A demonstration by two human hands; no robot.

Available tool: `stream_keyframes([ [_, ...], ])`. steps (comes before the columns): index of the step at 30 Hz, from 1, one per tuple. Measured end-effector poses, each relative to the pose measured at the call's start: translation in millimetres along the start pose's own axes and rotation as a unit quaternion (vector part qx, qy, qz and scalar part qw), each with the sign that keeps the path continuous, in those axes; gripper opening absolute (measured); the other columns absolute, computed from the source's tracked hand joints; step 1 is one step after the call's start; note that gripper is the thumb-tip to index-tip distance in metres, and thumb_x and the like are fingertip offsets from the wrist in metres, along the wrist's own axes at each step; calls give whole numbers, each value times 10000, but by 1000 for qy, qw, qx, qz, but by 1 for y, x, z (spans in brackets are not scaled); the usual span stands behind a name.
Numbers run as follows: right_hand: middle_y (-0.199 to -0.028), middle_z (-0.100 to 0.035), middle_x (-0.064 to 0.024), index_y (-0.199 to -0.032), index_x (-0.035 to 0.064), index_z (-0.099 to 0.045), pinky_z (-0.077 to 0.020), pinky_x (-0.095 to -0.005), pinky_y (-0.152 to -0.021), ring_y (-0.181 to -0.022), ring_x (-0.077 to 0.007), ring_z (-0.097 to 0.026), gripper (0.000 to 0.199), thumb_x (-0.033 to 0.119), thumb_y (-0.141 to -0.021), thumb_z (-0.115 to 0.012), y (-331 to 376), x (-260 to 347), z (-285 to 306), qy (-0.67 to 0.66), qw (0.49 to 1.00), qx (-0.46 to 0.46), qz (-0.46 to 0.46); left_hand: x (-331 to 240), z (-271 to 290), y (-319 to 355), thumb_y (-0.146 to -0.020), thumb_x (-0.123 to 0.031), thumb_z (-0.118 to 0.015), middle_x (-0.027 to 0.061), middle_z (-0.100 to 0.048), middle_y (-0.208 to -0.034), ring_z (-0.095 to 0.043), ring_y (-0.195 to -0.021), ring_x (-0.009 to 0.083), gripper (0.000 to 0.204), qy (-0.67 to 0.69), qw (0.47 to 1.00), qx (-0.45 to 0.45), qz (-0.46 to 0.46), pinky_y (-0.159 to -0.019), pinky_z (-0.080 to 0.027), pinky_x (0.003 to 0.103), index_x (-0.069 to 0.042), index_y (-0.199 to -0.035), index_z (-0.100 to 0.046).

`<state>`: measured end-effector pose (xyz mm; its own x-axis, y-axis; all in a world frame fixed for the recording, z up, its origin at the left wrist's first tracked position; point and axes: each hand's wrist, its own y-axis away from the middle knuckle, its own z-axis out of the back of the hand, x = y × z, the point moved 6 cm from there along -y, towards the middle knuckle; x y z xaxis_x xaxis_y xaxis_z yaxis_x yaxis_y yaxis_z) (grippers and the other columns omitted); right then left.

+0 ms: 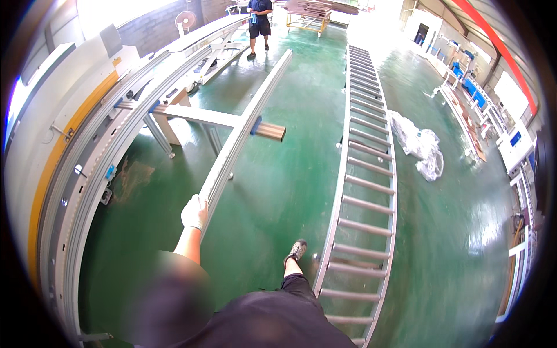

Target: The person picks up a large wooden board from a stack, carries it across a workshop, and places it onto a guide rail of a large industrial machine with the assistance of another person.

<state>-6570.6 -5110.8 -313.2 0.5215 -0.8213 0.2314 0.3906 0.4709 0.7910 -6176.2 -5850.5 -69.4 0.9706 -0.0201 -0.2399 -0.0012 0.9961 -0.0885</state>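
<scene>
My left hand [194,212], in a white glove, closes over the near end of a long pale metal beam [238,139]. The beam runs away from me, slanting to the right, and lies across a white crossbar [200,115]. A wooden block with a blue band [271,131] sticks out at the right of the beam, in line with the crossbar. Part of the fingers is hidden on the beam's far side. My right hand is outside the picture.
A roller conveyor [365,184] stretches along my right, with crumpled clear plastic [426,151] beyond it. A white machine with a yellow stripe [64,151] and long rails stands at left. Another person [259,26] stands far ahead near a stacked cart [307,22].
</scene>
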Motion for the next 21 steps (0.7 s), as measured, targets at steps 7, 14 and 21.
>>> stream_keyframes([
  [7,-978,-706,-270,-903,-16,-720,-523,-566,-835,-907,-463,-676,543,408,-1021,-403,-301,160,253,109,967,-143,183,-100,-52,-166,-1007,-463,-456,186,-715,-942,-691,-894,387,399,10,998,13,66,-808,-541,504,-107,-972,-632],
  [14,-1049,-700,-42,-1152,7,-684,-493,-293,-936,-991,-143,-633,254,184,-1000,-586,-480,455,700,-262,906,-225,246,-183,-72,-299,-1007,-453,-463,188,-702,-924,-676,-900,385,411,56,993,10,100,-803,-526,500,-98,-934,-655],
  [21,-835,-687,-114,-857,58,-705,-513,-373,-757,-801,-261,-651,193,179,-874,-554,-605,533,794,9,939,-48,341,-335,-128,-501,-975,-475,-499,187,-715,-940,-692,-911,369,403,106,992,-3,66,-801,-543,481,-105,-954,-659],
])
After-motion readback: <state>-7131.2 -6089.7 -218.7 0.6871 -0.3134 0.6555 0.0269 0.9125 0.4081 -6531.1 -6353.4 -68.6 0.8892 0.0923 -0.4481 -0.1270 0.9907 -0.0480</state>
